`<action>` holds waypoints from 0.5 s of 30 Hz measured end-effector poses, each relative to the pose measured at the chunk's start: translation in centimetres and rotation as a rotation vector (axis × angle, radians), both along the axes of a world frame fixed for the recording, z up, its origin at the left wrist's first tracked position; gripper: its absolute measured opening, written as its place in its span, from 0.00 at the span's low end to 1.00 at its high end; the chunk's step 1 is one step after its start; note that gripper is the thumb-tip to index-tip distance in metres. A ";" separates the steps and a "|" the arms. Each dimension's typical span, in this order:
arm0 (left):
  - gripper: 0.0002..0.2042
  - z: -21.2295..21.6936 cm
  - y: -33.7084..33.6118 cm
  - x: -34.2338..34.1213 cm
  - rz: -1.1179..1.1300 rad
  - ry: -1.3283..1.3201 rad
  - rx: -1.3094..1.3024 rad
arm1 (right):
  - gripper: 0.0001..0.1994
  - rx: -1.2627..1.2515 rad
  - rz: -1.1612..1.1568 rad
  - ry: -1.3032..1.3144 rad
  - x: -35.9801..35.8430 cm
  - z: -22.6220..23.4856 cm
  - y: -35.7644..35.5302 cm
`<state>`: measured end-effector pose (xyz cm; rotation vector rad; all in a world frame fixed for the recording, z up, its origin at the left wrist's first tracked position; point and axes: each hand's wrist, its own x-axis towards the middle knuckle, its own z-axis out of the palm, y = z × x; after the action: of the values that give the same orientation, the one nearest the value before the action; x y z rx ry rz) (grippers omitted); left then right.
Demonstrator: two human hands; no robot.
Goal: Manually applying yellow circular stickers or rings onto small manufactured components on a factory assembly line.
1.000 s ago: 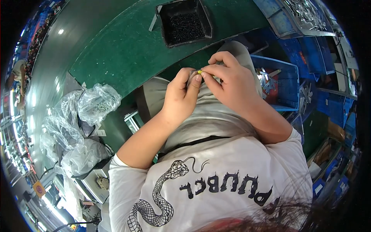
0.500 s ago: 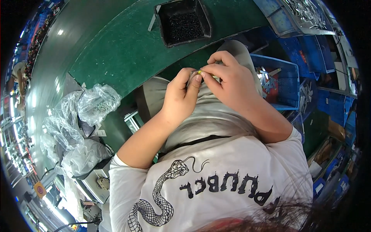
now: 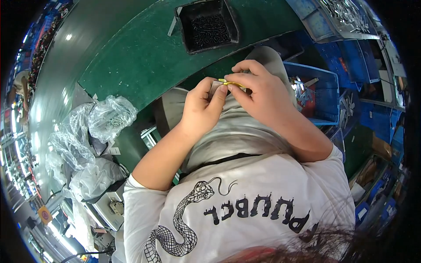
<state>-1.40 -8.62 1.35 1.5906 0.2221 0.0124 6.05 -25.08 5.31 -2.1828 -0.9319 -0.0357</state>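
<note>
Pinching a small yellow part between them, the left hand and right hand meet over the person's lap, fingers closed on it. Beyond lie the green worktop and a black tray of dark screws; a blue bin stands right.

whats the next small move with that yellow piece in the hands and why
Probably a small press or adjustment of the yellow piece between the fingertips. Both the left hand and the right hand pinch it together over the lap, apart from the green table and the black tray of small dark parts. What it joins to is too small to tell.
</note>
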 end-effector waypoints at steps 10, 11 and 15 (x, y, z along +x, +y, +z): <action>0.09 1.8 1.2 0.7 0.074 0.188 -0.392 | 0.19 -0.039 0.161 -0.018 0.8 0.5 -1.3; 0.09 1.9 1.3 0.7 0.071 0.183 -0.419 | 0.19 -0.016 0.190 -0.045 0.9 0.4 -1.4; 0.09 1.9 1.3 0.7 0.045 0.206 -0.409 | 0.21 -0.065 0.246 -0.201 1.5 0.5 -2.1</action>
<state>-0.72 -7.37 3.27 1.1776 0.3953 -0.1538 7.53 -27.14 5.85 -2.1354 -1.3267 -0.1094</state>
